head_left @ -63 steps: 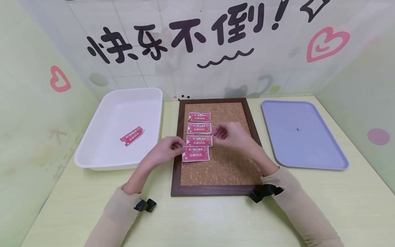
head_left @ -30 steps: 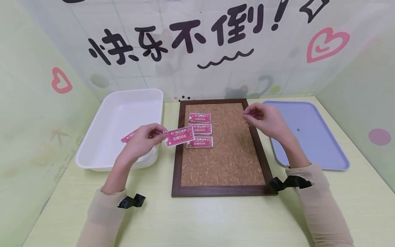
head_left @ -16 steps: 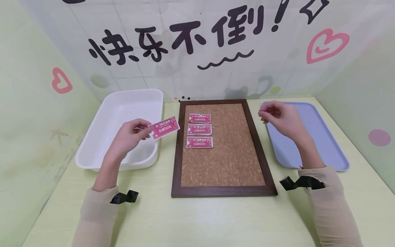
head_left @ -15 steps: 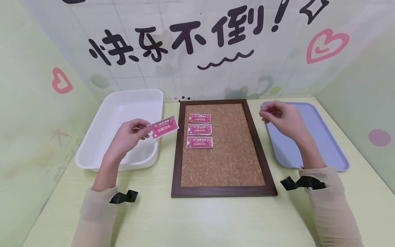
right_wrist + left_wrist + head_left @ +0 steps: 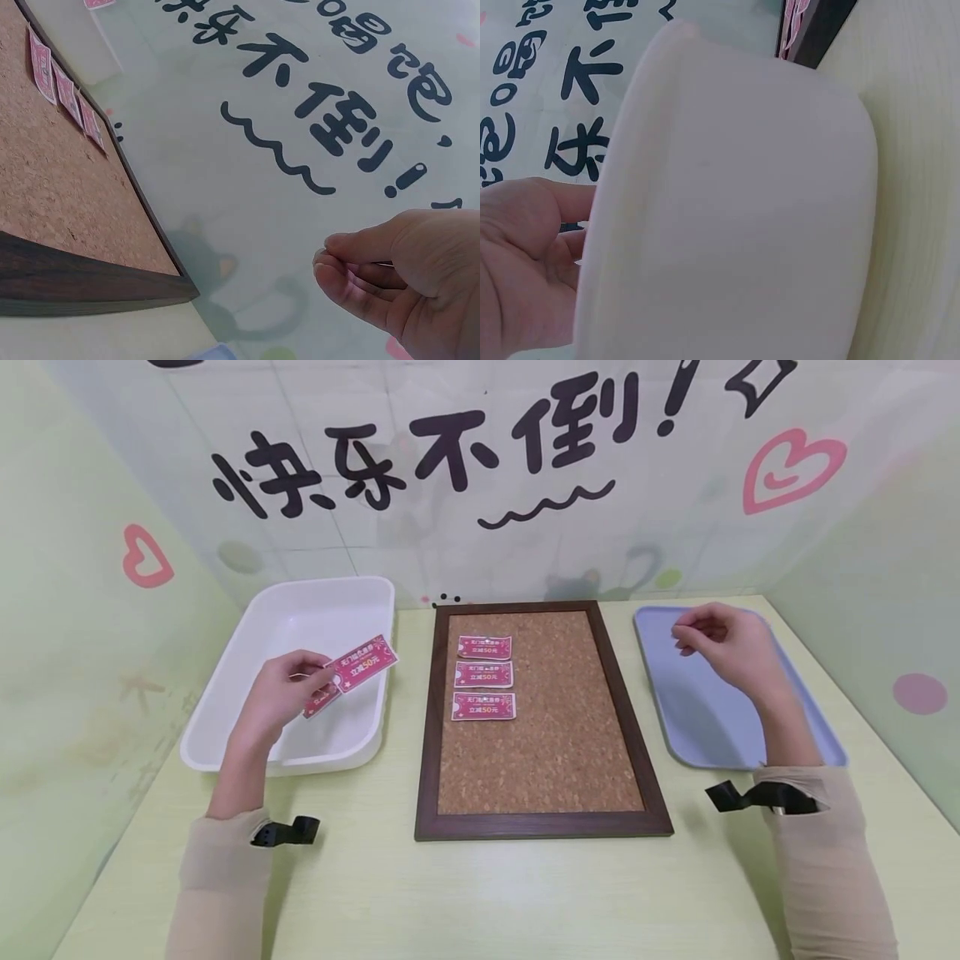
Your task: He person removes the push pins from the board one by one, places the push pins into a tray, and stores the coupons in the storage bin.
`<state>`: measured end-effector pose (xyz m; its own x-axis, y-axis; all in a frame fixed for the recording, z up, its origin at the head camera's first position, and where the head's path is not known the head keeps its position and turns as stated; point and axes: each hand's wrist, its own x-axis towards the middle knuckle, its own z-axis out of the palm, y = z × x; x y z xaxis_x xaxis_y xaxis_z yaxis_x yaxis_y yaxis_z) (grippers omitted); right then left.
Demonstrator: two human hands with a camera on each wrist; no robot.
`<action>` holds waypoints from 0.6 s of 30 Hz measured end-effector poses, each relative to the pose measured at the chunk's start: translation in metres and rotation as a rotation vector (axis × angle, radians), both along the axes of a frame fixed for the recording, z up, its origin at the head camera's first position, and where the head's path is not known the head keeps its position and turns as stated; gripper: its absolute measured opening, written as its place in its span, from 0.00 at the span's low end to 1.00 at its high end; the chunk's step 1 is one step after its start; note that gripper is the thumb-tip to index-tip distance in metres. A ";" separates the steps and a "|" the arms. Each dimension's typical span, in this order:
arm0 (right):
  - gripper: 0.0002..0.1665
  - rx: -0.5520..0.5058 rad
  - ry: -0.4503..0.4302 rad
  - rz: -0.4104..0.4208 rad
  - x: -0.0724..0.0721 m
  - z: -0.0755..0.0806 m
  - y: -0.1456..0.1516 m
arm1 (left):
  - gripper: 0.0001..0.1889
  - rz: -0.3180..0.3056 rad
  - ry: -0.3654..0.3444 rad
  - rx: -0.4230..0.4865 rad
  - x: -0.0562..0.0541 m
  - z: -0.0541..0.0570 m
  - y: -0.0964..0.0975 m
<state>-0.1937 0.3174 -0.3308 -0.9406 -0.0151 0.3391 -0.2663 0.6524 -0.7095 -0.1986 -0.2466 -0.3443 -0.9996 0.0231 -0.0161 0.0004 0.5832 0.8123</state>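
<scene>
My left hand (image 5: 288, 693) pinches a pink coupon (image 5: 363, 662) by its left end above the white tub (image 5: 225, 727). Below it a second coupon (image 5: 321, 700) lies in the tub, partly covered. In the left wrist view the tub's wall hides the fingertips of the left hand (image 5: 525, 262). Over the lilac tray (image 5: 697, 727) my right hand (image 5: 731, 647) is raised, thumb and forefinger together on a tiny pale pushpin (image 5: 321, 253), mostly hidden by the fingers. Three coupons (image 5: 483, 674) stay pinned in a column on the cork board (image 5: 562, 735).
The cork board's dark wooden frame (image 5: 540, 825) lies between the tub and the tray on the pale table (image 5: 487, 893). A printed backdrop (image 5: 525, 560) stands behind, with side walls left and right. Each wrist carries a black camera mount.
The fourth coupon has left the cork board in my left hand and moved left over the tub. My right hand has moved right, from the board to over the lilac tray.
</scene>
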 end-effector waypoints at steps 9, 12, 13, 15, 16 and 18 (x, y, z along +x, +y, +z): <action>0.12 0.013 -0.010 -0.058 -0.002 -0.007 0.023 | 0.22 0.071 -0.067 -0.013 -0.002 -0.009 -0.023; 0.11 -0.001 -0.029 -0.067 -0.003 -0.011 0.032 | 0.23 0.093 -0.094 -0.009 -0.004 -0.013 -0.029; 0.11 -0.001 -0.038 -0.071 -0.003 -0.012 0.035 | 0.23 0.101 -0.103 -0.008 -0.005 -0.015 -0.031; 0.12 -0.005 -0.059 -0.080 -0.003 -0.015 0.041 | 0.23 0.115 -0.118 -0.012 -0.006 -0.018 -0.035; 0.13 0.000 -0.072 -0.088 -0.003 -0.016 0.045 | 0.23 0.123 -0.125 -0.015 -0.007 -0.020 -0.037; 0.15 0.013 -0.100 -0.103 -0.004 -0.019 0.052 | 0.24 0.132 -0.143 -0.025 -0.009 -0.024 -0.041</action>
<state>-0.1975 0.3690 -0.3500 -0.9665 0.0796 0.2441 -0.1258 0.6820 -0.7205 -0.2075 -0.2879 -0.3679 -0.9814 -0.1105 -0.1568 -0.1917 0.5908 0.7837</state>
